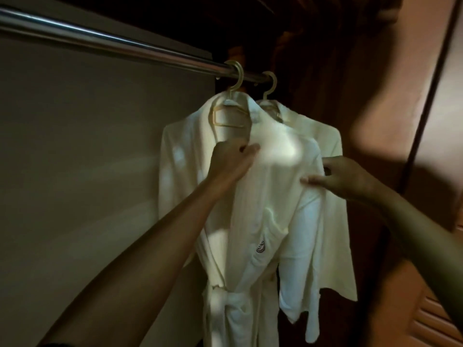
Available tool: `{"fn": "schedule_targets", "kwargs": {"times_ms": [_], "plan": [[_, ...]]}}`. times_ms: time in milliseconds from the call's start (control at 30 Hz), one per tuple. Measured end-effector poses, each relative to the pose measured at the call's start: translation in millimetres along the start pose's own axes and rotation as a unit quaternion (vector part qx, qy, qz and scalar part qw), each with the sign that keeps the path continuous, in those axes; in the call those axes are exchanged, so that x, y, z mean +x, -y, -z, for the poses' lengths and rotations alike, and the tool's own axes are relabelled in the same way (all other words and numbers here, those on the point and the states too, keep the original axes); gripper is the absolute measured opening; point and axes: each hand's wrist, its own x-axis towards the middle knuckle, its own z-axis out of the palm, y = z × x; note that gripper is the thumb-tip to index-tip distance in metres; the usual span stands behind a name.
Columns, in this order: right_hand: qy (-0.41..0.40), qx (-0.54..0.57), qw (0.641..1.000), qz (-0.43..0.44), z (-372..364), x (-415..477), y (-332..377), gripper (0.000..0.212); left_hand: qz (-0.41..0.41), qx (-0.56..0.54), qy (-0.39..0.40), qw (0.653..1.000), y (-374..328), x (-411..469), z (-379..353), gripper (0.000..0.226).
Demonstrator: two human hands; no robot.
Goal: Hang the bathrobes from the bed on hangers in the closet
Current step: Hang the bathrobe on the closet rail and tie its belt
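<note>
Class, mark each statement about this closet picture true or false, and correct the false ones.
1. Two bathrobes, the front bathrobe and the rear bathrobe, hang from the rod. True.
2. The hangers are black. False: the front hanger and the rear hanger are pale cream.
3. The left hand grips the front bathrobe's lapel. True.
4. The front bathrobe's belt hangs untied. False: the belt is knotted at the waist.

Both forearms [160, 241] were bare, as were the left hand [233, 157] and right hand [344, 176]. A dark edge [53, 344] showed by the left elbow, possibly a sleeve hem.
</note>
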Motion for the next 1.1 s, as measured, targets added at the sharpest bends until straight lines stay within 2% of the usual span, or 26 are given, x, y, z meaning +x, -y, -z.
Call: {"fn": "schedule_targets", "kwargs": {"times_ms": [33,67,167,233,300,367,433,467,567,633,700,767,867,1000,1100], "plan": [[-0.01,0.007,1.0,0.015,3,-3,1,0.036,0.015,-0.004,-0.002,1.0,2,4,2,0.044],[-0.029,0.029,0.999,0.034,9,-5,3,0.036,0.02,0.0,-0.003,1.0,3,6,4,0.045],[-0.119,0.223,0.967,0.035,28,-5,12,0.046,0.014,0.007,0.006,1.0,2,8,9,0.042],[-0.158,0.268,0.95,0.022,27,-5,15,0.049,0.012,0.009,0.022,1.0,1,9,13,0.043],[-0.151,0.2,0.968,0.026,19,-5,13,0.057,0.014,0.013,0.039,0.999,-1,10,18,0.045],[-0.148,0.138,0.979,0.021,15,-3,7,0.043,0.015,0.012,0.042,0.999,-2,8,22,0.046],[-0.168,0.13,0.976,0.04,20,-4,14,0.023,0.013,0.008,0.038,0.999,-5,5,24,0.046],[-0.171,0.129,0.975,0.057,23,-4,21,0.02,0.013,0.003,0.037,0.999,-5,3,24,0.045],[-0.184,0.088,0.969,0.135,24,-6,51,0.036,-0.009,-0.01,0.013,1.0,-5,-4,23,0.031],[-0.213,0.016,0.955,0.204,18,-1,67,0.046,-0.038,0.001,-0.038,0.999,-1,-8,19,0.02],[-0.222,-0.069,0.945,0.229,11,9,71,0.048,-0.065,0.019,-0.081,0.994,5,-9,13,0.021],[-0.231,-0.123,0.938,0.228,6,21,67,0.048,-0.07,0.001,-0.108,0.992,9,-8,8,0.027],[-0.244,-0.14,0.936,0.213,5,38,54,0.047,-0.049,-0.001,-0.128,0.991,17,-4,3,0.038],[-0.208,-0.114,0.966,0.106,7,63,27,0.045,-0.019,0.035,-0.065,0.997,29,7,-5,0.042],[-0.171,-0.065,0.978,0.095,9,69,18,0.044,0.024,-0.026,-0.006,0.999,31,12,-13,0.031]]}}
